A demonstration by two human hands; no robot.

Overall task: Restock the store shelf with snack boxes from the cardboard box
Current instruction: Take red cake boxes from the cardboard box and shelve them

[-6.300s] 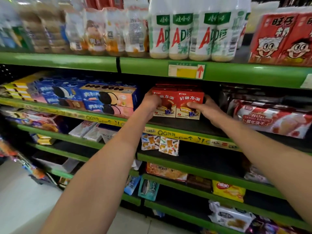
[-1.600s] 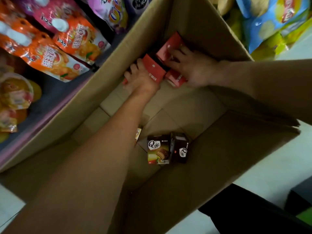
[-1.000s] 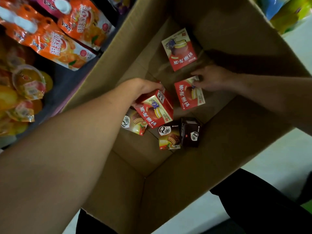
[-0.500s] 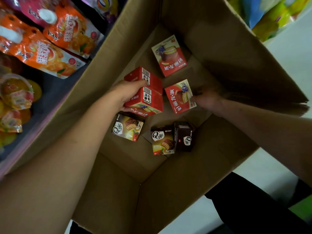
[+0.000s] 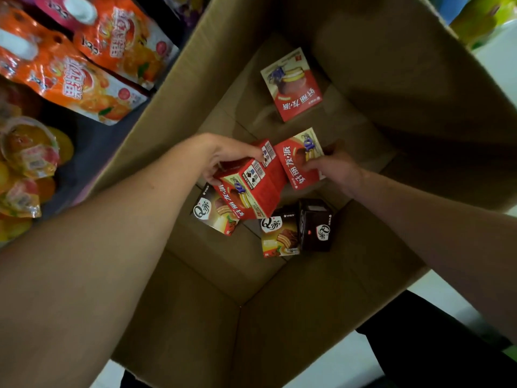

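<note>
I look down into a large open cardboard box (image 5: 419,88). My left hand (image 5: 226,158) is closed around two red snack boxes (image 5: 249,186) held together above the box floor. My right hand (image 5: 335,169) grips another red snack box (image 5: 299,159), tilted and raised beside them. A further red snack box (image 5: 292,85) lies flat near the far wall. On the floor below my hands sit a brown-and-yellow Q box (image 5: 214,211), a second Q box (image 5: 279,233) and a dark brown box (image 5: 317,226).
Orange jelly-drink pouches (image 5: 84,65) and fruit cups (image 5: 30,152) fill a low shelf to the left of the cardboard box. Yellow-green bags (image 5: 481,15) show at the top right. Pale floor (image 5: 344,359) lies in front, beside my dark trouser leg (image 5: 436,351).
My right hand has picked up the red box that lay on the floor and lifted it toward my left hand. My left hand has turned its two red boxes, showing their printed front.
</note>
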